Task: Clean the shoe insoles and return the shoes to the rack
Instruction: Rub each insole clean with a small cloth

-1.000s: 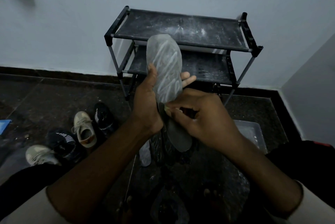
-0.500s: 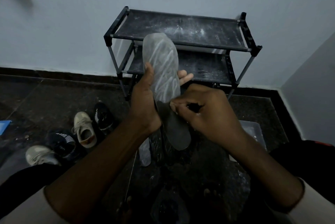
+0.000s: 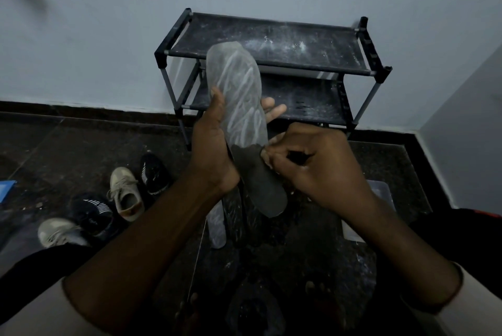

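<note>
My left hand (image 3: 214,145) grips a long shoe insole (image 3: 239,107) upright in front of me, thumb on its left edge and fingertips showing past its right edge. The insole's upper part is pale grey with white streaks; its lower heel part (image 3: 260,189) is dark. My right hand (image 3: 312,161) has its fingers curled and pressed against the insole's right edge where pale meets dark; whether it holds a small thing I cannot tell. Behind stands the black two-shelf shoe rack (image 3: 271,44), dusted white, with no shoes on it.
Several shoes lie on the dark floor at the left: a beige sneaker (image 3: 125,194), black striped sneakers (image 3: 154,172) (image 3: 92,213) and a grey shoe (image 3: 58,232). More insoles (image 3: 217,227) lie on the floor below my hands. A clear plastic tub (image 3: 380,194) sits right.
The pale coating's lower edge sits a little higher on the insole as my right hand works upward along its right side. The insole has tilted slightly left.
</note>
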